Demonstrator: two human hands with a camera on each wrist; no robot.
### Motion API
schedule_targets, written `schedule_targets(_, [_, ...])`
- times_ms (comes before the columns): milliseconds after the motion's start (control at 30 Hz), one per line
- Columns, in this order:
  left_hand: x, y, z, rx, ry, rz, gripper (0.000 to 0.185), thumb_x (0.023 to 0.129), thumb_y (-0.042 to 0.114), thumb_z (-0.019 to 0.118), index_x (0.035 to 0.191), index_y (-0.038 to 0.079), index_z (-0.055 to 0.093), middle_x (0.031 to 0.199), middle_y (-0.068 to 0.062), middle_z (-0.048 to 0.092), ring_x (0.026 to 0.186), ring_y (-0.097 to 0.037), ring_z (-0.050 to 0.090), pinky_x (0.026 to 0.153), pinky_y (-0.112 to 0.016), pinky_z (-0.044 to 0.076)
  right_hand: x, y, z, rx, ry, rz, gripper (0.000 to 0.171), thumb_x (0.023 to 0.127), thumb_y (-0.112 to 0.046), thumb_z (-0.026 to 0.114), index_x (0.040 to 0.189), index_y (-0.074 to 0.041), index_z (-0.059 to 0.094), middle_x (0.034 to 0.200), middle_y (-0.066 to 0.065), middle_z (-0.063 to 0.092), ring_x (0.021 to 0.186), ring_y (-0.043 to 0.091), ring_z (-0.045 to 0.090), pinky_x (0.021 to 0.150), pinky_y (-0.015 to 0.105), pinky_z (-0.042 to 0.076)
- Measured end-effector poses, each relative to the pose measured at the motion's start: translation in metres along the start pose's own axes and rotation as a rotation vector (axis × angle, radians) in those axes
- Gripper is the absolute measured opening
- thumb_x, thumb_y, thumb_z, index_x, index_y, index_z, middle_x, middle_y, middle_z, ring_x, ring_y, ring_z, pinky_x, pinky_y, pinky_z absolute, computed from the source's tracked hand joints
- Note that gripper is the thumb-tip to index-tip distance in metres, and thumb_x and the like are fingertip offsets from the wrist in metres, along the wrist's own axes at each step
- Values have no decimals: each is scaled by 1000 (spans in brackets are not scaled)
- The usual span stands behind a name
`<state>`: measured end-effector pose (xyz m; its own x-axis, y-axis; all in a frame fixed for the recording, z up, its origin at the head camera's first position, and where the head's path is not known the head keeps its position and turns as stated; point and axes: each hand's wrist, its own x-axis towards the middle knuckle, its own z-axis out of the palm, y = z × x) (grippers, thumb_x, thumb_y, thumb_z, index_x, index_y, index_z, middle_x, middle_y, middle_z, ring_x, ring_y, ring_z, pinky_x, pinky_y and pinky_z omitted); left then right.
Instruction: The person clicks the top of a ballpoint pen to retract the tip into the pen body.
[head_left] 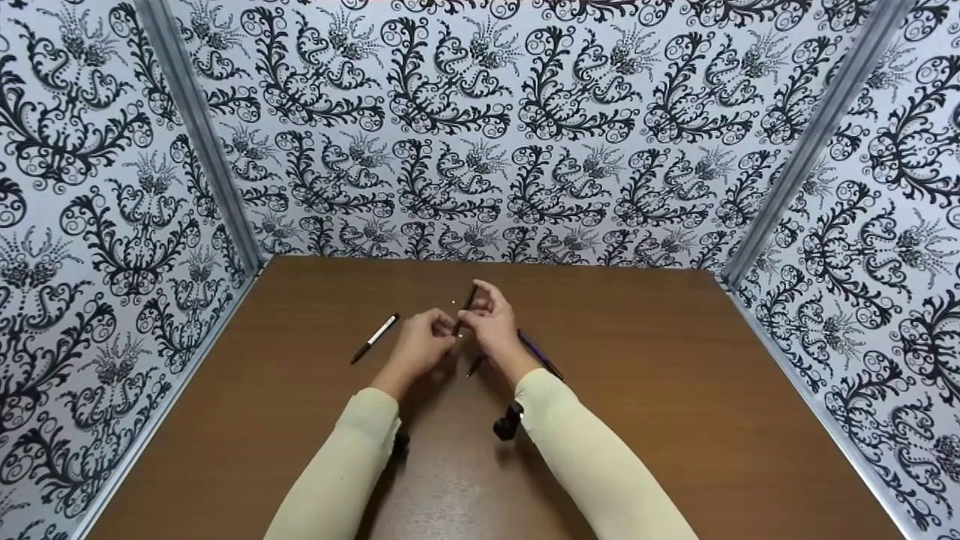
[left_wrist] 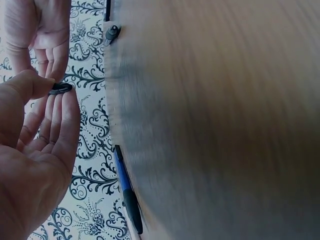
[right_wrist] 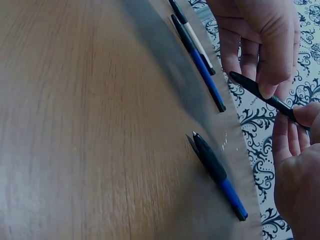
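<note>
Above the table, both hands are on one slim black pen [head_left: 466,304]. My right hand [head_left: 491,322] pinches it between thumb and fingers, while my left hand [head_left: 426,341] pinches its lower part. In the right wrist view the black pen [right_wrist: 255,87] slants between the left hand [right_wrist: 270,40] above and the right hand [right_wrist: 300,175] below. The left wrist view shows the pen [left_wrist: 61,88] almost end-on, by the left thumb. A white-and-black pen [head_left: 375,339] lies left of the left hand. Beside the right wrist lies a blue pen [head_left: 540,355].
Another dark pen tip [head_left: 474,366] shows beneath the right wrist. Two blue-and-black pens, one farther off [right_wrist: 200,60] and one nearer [right_wrist: 217,175], lie on the brown wooden table [head_left: 675,412]. Patterned walls [head_left: 480,135] with grey corner posts [head_left: 199,135] enclose its back and sides.
</note>
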<state>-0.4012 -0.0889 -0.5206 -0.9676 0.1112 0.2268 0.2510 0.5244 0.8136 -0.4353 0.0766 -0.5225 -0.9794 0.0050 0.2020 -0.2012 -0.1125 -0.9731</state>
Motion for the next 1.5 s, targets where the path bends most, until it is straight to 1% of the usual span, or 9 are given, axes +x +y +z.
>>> schedule_targets(200, [-1, 0, 0, 18, -1, 8, 17, 92, -1, 80, 107, 6, 76, 95, -4, 76, 89, -21, 73, 85, -42, 61, 1, 0, -3, -22, -11, -1, 71, 90, 16, 77, 155, -2, 55, 110, 21, 71, 90, 17, 70, 78, 27, 61])
schedule_targets(400, [-1, -1, -1, 3, -12, -17, 16, 92, -1, 79, 106, 4, 76, 94, -6, 77, 87, -21, 73, 82, -40, 61, 2, 0, -8, -15, -24, 12, 74, 91, 14, 78, 159, -3, 52, 113, 18, 68, 93, 20, 70, 81, 31, 63])
schedule_targets(667, [-4, -5, -5, 26, -27, -70, 13, 92, 1, 80, 105, 5, 77, 94, -6, 75, 87, -21, 71, 79, -37, 60, 4, 2, -22, -60, -15, -7, 70, 93, 15, 76, 157, -3, 54, 124, 30, 67, 94, 18, 68, 92, 44, 64])
schedule_targets(900, [-9, -5, -10, 62, -57, -122, 13, 93, 3, 79, 105, 5, 76, 93, -6, 74, 83, -21, 69, 77, -39, 60, 7, 0, -33, -127, -16, -46, 68, 91, 12, 79, 154, 1, 56, 117, 25, 69, 91, 17, 68, 79, 25, 61])
schedule_targets(1033, [-10, -5, -12, 113, -83, -145, 15, 93, 5, 77, 108, 6, 78, 95, -6, 75, 82, -21, 69, 79, -41, 60, 8, 0, -37, -173, -23, -65, 66, 91, 12, 80, 152, 2, 57, 113, 21, 70, 92, 18, 71, 78, 23, 59])
schedule_targets(1333, [-13, -6, -13, 148, -138, -176, 18, 96, 5, 76, 113, 3, 78, 99, -11, 73, 75, -22, 69, 75, -42, 61, 8, 1, -46, -185, -24, -74, 65, 90, 12, 81, 150, 2, 59, 121, 35, 66, 96, 24, 70, 80, 22, 58])
schedule_targets(1367, [-13, -8, -13, 147, -141, -171, 17, 95, 4, 76, 112, 2, 78, 100, -12, 73, 77, -23, 69, 75, -42, 61, 8, 1, -47, -190, -22, -76, 65, 90, 11, 81, 150, 2, 59, 121, 35, 67, 97, 25, 70, 81, 22, 58])
schedule_targets(1400, [-8, -22, -10, 139, -141, -136, 18, 95, 6, 77, 112, 3, 79, 101, -12, 74, 78, -23, 69, 75, -41, 61, 8, 1, -47, -194, -21, -75, 65, 90, 11, 81, 150, 2, 59, 121, 34, 67, 98, 26, 70, 81, 22, 58])
schedule_targets(1500, [1, -38, -6, 163, -139, -107, 19, 92, 6, 78, 111, 2, 80, 104, -14, 76, 84, -26, 71, 78, -44, 62, 8, 1, -49, -205, -19, -78, 65, 90, 10, 82, 150, 1, 59, 118, 31, 69, 100, 29, 71, 81, 23, 58])
